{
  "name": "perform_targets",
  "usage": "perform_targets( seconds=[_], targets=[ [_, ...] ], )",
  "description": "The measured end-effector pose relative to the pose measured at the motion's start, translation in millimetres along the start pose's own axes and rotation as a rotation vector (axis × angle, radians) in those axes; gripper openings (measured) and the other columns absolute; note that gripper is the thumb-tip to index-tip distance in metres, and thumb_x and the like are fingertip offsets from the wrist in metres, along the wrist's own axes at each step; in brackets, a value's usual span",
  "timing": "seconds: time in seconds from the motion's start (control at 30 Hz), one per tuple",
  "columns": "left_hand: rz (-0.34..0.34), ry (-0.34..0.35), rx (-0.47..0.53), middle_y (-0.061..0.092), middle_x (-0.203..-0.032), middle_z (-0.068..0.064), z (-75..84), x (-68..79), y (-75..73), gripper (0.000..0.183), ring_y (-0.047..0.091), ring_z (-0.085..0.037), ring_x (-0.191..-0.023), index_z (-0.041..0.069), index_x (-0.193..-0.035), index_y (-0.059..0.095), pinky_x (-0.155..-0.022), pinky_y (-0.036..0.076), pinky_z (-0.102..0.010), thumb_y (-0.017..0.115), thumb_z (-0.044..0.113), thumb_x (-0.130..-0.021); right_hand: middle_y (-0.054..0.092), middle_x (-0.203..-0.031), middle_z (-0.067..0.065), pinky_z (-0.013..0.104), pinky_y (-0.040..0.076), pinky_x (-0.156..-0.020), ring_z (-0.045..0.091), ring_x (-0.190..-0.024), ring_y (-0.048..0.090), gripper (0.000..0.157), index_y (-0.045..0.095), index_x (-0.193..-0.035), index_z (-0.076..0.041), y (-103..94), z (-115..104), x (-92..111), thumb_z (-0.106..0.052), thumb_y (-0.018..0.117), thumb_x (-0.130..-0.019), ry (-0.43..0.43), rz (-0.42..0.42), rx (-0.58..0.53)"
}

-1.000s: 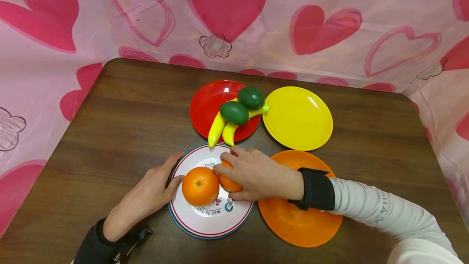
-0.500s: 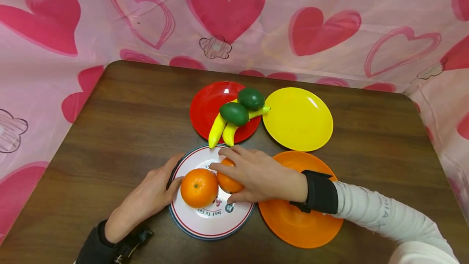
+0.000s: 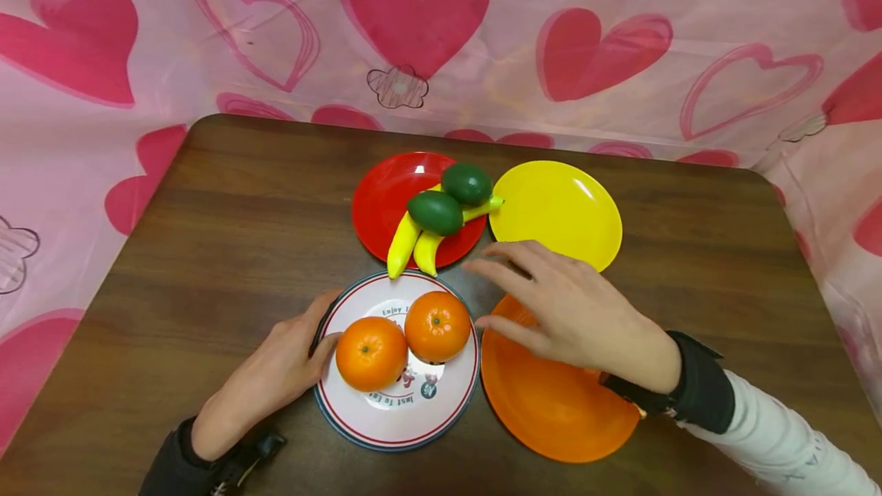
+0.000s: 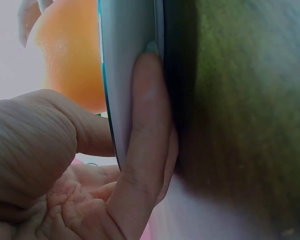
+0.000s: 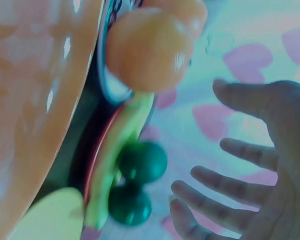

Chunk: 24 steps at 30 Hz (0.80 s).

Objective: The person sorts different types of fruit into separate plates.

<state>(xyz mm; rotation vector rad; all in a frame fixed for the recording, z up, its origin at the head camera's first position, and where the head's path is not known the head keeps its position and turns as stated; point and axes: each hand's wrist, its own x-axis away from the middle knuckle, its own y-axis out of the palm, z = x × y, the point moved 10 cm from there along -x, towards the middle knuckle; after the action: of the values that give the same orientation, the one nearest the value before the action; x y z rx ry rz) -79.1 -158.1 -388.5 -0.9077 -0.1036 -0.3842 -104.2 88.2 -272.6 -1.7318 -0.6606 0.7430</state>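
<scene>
My left hand holds the left edge of a white plate with a red and blue rim. In the left wrist view the thumb lies over the rim and fingers reach beneath it. Two oranges lie side by side on the plate, the left orange and the right orange. My right hand hovers over the orange plate, its fingers spread and holding nothing. The right wrist view shows it apart from the fruit.
Behind, a red plate bears bananas that overhang its edge, with two avocados on top, the front avocado and the back avocado. A yellow plate stands to its right. All are on a brown wooden table.
The right hand has let go of the right orange and moved right, off the white plate to above the orange plate. The left hand keeps its hold on the rim.
</scene>
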Motion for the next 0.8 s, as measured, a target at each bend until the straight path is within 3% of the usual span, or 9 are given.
perform_targets(
  seconds=[0.17, 0.37, 0.5, 0.63, 0.8],
  targets=[
    [0.001, -0.001, -0.008, 0.059, -0.129, -0.022, -0.3, -0.6, 0.1, 0.063, 0.064, -0.028, -0.104, 0.010, -0.147, 0.034, -0.086, 0.052, -0.048, 0.062, 0.023, -0.093, 0.060, -0.116, 0.002, 0.032, 0.053, -0.068, 0.018, -0.091, 0.061, 0.054, 0.054, -0.137, -0.025, -13.8, 37.3, 31.1, -0.050, 0.062, -0.090, 0.191, 0.075, 0.040],
    [0.004, -0.009, -0.016, 0.059, -0.129, -0.022, -1.4, -0.5, -0.9, 0.064, 0.064, -0.030, -0.105, 0.009, -0.147, 0.035, -0.086, 0.052, -0.049, 0.063, 0.025, -0.092, 0.061, -0.113, 0.008, 0.042, 0.054, -0.073, 0.024, -0.094, 0.059, 0.045, 0.055, -0.134, -0.017, 0.5, 75.8, 74.4, -0.031, 0.064, -0.092, 0.404, -0.010, 0.023],
    [0.001, -0.004, -0.015, 0.058, -0.131, -0.022, -0.6, -1.1, -0.9, 0.063, 0.063, -0.032, -0.109, 0.008, -0.147, 0.036, -0.088, 0.051, -0.050, 0.062, 0.025, -0.092, 0.061, -0.112, 0.011, 0.048, 0.054, -0.076, 0.028, -0.095, 0.059, 0.046, 0.053, -0.135, -0.014, 16.2, 96.9, 105.6, -0.036, 0.060, -0.095, 0.549, -0.080, -0.037],
    [-0.011, -0.014, -0.013, 0.057, -0.132, -0.022, -1.9, -2.3, 0.3, 0.063, 0.062, -0.033, -0.111, 0.007, -0.147, 0.036, -0.089, 0.050, -0.050, 0.063, 0.025, -0.092, 0.059, -0.101, 0.007, 0.039, 0.052, -0.069, 0.019, -0.082, 0.054, 0.050, 0.052, -0.134, -0.014, 30.5, 108.3, 130.7, -0.045, 0.056, -0.095, 0.657, -0.107, -0.087],
    [-0.026, -0.027, -0.013, 0.056, -0.134, -0.023, -2.5, -3.2, 1.0, 0.064, 0.061, -0.035, -0.112, 0.006, -0.146, 0.035, -0.090, 0.049, -0.051, 0.063, 0.025, -0.092, 0.053, -0.084, -0.001, 0.029, 0.044, -0.057, 0.013, -0.068, 0.046, 0.052, 0.052, -0.132, -0.012, 41.6, 111.3, 150.0, -0.049, 0.052, -0.095, 0.732, -0.099, -0.129]
  ],
)
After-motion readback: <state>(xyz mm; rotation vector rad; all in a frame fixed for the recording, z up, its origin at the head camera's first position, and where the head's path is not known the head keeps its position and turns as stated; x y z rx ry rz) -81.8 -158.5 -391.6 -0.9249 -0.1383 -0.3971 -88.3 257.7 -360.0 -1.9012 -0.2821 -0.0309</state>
